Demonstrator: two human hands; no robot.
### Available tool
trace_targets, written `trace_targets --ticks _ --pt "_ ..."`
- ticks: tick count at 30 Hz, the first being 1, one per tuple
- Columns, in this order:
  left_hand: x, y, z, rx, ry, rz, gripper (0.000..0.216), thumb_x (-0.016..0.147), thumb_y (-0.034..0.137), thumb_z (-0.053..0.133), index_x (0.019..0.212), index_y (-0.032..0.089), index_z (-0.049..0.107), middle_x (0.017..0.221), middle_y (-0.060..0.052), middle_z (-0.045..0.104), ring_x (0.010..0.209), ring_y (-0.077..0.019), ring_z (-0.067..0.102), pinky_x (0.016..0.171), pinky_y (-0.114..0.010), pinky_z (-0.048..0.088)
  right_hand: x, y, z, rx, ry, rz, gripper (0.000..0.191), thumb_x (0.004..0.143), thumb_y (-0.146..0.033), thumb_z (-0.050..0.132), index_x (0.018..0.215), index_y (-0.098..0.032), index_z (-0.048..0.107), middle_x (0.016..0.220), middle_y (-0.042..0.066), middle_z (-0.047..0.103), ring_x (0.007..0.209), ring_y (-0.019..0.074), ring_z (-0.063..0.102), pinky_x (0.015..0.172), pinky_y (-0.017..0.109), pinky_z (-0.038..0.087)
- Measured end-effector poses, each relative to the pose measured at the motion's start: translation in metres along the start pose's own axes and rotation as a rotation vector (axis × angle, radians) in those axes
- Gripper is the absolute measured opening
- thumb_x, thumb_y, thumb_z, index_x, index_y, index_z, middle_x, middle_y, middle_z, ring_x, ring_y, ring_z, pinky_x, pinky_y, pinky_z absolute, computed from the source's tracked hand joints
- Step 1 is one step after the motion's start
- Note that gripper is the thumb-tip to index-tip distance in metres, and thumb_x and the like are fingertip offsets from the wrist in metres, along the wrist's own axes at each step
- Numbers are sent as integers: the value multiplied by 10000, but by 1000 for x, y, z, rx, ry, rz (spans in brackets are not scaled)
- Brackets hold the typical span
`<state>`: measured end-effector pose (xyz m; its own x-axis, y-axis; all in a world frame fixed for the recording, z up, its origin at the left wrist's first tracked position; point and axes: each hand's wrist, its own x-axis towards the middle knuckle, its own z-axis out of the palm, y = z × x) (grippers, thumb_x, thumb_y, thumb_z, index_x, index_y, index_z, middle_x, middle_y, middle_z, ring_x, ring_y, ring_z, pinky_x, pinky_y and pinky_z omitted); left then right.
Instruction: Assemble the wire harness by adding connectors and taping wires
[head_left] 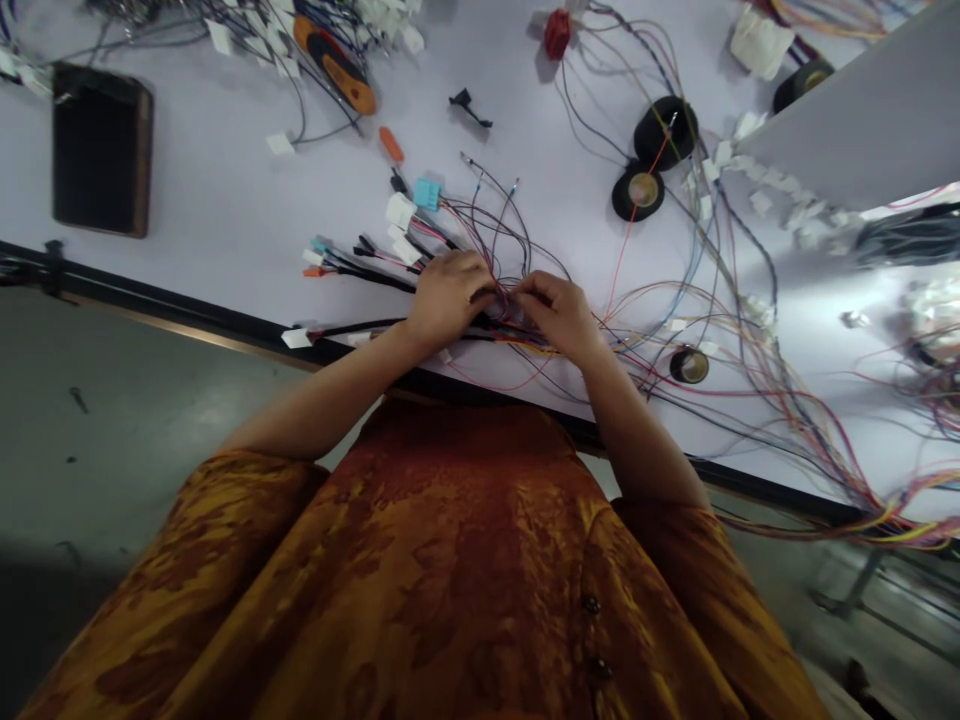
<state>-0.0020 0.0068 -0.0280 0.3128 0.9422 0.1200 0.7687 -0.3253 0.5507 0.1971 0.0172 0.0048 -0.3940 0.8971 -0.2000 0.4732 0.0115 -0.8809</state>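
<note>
A bundle of thin coloured wires (507, 312) lies across the white table (225, 200) near its front edge. My left hand (448, 298) and my right hand (556, 314) rest on it side by side, fingers curled and pinched round the wires where they meet. Left of my hands the bundle fans out into black-sleeved branches ending in white plugs (400, 211), a light blue plug (427, 193) and a small orange one. To the right the wires spread in long loops over the table.
Two black tape rolls (664, 130) (638, 191) lie beyond my right hand, a smaller roll (688, 365) by the front edge. A dark flat pad (101, 150) sits far left. More wires, white plugs and an orange tool (337, 65) crowd the back. A grey panel (862, 110) overhangs at right.
</note>
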Motion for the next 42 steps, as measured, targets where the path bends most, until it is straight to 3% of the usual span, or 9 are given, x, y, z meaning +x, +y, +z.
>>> trace_targets --ticks 5,10,13,21,26,28,31,37,42 --pt "0 2 3 24 -8 -3 122 941 245 552 916 166 642 1030 -106 671 1074 -287 608 993 -447 433 1 -1 1 52 10 -7 110 885 -275 559 848 -194 624 729 -4 584 645 126 490 645 277 394" --pt "0 -5 5 -115 76 -76 145 853 148 529 968 181 612 989 -80 673 993 -250 642 942 -397 475 -9 -7 5 -260 3 -68 316 808 -295 657 1099 -178 619 1072 76 693 871 196 614 767 312 463" --pt "1 -8 -3 -214 80 -72 148 801 112 527 895 198 601 971 -57 685 990 -228 649 941 -381 486 -12 -5 7 -364 50 -52 297 809 -206 574 1098 -170 633 1073 93 705 942 225 638 827 343 482" --pt "11 -21 -32 -563 -171 -29 105 747 91 503 761 178 560 1079 -61 743 1049 -204 688 941 -378 521 6 14 -12 171 52 109 96 818 -227 541 897 -195 588 801 10 669 632 121 581 627 279 507" --pt "18 -31 -32 -637 -271 -48 80 732 148 613 712 174 539 1102 -71 738 1035 -218 692 905 -381 535 -8 -3 -14 -112 372 -46 170 881 -251 568 1030 -196 629 971 57 677 829 151 610 740 303 501" --pt "19 -31 -32 -643 -280 -66 150 717 192 680 703 173 532 1092 -78 737 1026 -230 693 888 -383 536 -16 -16 -8 -313 265 -115 209 902 -279 595 1082 -197 663 964 60 684 848 163 605 746 299 477" --pt "18 -29 -32 -648 -250 -86 189 725 257 720 724 174 550 1094 -85 736 1038 -240 690 894 -390 533 -24 -35 2 -618 3 -11 187 943 -289 578 1045 -203 709 893 52 708 784 170 609 681 285 417" --pt "15 -26 -31 -558 -196 -62 196 827 360 658 895 177 656 1031 -62 744 987 -221 688 891 -369 537 -25 -64 32 -741 9 106 322 1050 -316 392 1176 -219 672 1089 71 737 885 199 660 659 292 369" --pt "12 -21 -31 -477 -166 -44 132 838 293 636 881 176 680 1033 -58 755 1007 -227 690 944 -378 517 -40 -55 41 -711 -105 148 337 1046 -329 404 1214 -198 665 1059 104 740 845 220 663 636 298 348"
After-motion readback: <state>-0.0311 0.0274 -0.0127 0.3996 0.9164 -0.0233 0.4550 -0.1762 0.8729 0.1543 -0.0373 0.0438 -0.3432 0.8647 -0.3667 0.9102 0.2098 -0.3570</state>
